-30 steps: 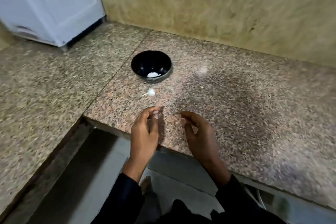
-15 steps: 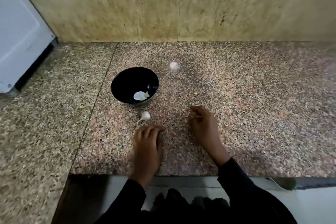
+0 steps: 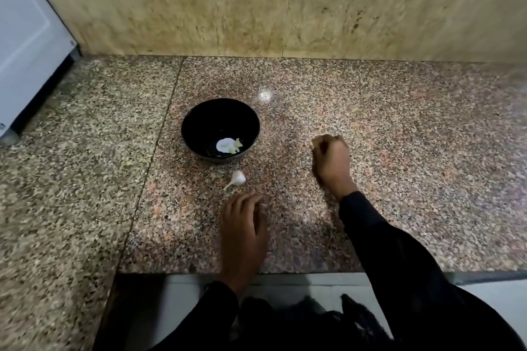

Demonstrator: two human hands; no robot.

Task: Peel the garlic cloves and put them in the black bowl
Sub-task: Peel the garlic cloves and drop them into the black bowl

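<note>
The right hand has moved to centre right and now pinches a small clove; the left hand rests relaxed, empty; an unpeeled clove lies just below the black bowl on the table; peeling is judged next.

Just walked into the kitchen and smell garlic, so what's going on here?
A person is peeling garlic at a granite counter. The right hand is curled on the counter to the right of the black bowl, with something small and pale at its fingertips, too blurred to identify. The left hand rests flat near the counter edge. One unpeeled clove lies just in front of the bowl, and a few pale garlic pieces are already inside it.
</note>
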